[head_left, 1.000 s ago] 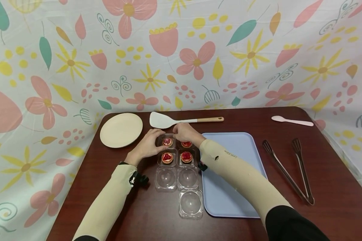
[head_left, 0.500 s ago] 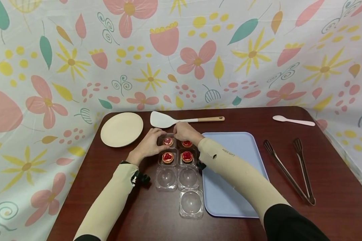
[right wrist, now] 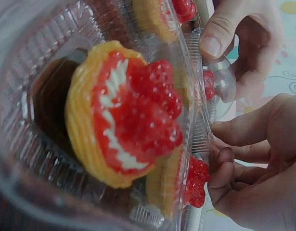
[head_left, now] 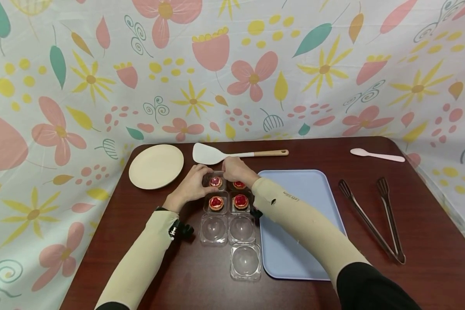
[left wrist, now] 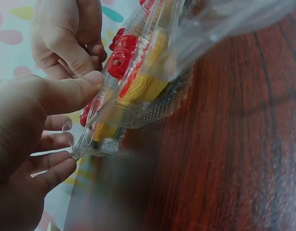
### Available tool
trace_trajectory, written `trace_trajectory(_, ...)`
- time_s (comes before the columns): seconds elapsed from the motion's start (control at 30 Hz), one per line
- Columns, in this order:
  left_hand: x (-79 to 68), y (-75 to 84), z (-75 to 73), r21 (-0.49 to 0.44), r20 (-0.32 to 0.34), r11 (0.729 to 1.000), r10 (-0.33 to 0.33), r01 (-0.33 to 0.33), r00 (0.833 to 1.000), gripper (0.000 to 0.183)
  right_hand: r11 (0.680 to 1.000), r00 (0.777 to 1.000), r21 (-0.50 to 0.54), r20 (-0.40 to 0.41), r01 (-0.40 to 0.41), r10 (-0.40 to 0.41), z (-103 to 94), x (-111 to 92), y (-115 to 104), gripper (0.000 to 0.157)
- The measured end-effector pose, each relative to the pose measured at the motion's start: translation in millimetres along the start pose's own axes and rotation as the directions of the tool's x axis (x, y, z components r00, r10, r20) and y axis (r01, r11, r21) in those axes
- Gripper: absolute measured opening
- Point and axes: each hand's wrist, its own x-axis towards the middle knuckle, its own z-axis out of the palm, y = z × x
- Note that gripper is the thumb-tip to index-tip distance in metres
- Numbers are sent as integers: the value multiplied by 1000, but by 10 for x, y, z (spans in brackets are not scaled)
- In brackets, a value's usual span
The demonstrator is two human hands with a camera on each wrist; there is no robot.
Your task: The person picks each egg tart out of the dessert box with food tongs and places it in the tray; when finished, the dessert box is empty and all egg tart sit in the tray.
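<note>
Several small tarts (head_left: 216, 203) with red berry tops sit in the compartments of a clear plastic container (right wrist: 42, 96). At its far left compartment my left hand (head_left: 191, 184) pinches the clear plastic edge, thumb on the near side and fingers behind, as the left wrist view shows. A clear dome lid (right wrist: 225, 82) stands by those fingers, over the far left tart. My right hand (head_left: 238, 170) has its fingers curled at the far rim, where thumb and fingertips pinch the plastic. Its forearm partly covers the far right tart (head_left: 239, 185). Two clear domes (head_left: 214, 229) lie flat on the near side.
One more clear dome (head_left: 245, 261) lies nearest. A blue tray (head_left: 298, 241) is right of the container, beneath my right forearm. Metal tongs (head_left: 372, 224) and a pale pink spoon (head_left: 376, 155) lie further right. Behind are a white spatula (head_left: 209, 154) and a cream plate (head_left: 156, 167).
The right forearm has shifted slightly left, with that hand still at the far rim. My left hand and the tarts stay almost as they were.
</note>
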Motion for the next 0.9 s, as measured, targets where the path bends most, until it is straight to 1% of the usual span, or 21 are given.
trace_trajectory(0.17, 5, 18, 5, 8, -9, 1000, -14, 14, 1000, 62, 999, 1000, -30, -8, 17, -17, -11, 9, -16, 12)
trace_trajectory(0.23, 4, 27, -2, 11, -14, 1000, -20, 21, 1000, 62, 999, 1000, -33, 0, 18, -18, -20, 12, -25, 17)
trace_trajectory(0.4, 2, 43, -15, 12, -18, 999, -29, 30, 999, 62, 1000, 1000, -27, 26, 9, -8, -47, 8, -50, 39)
trace_trajectory(0.5, 6, 49, -15, 7, -16, 1000, -30, 30, 999, 63, 999, 999, -32, 39, -5, 6, -58, 2, -63, 45)
trace_trajectory(0.77, 14, 61, -2, 10, -19, 999, -38, 39, 999, 62, 998, 996, -57, 85, -26, 31, -67, -2, -100, 47)
trace_trajectory(0.9, 3, 70, 0, 17, -20, 999, -34, 35, 999, 62, 998, 995, -61, 100, -17, 23, -39, 11, -113, 42)
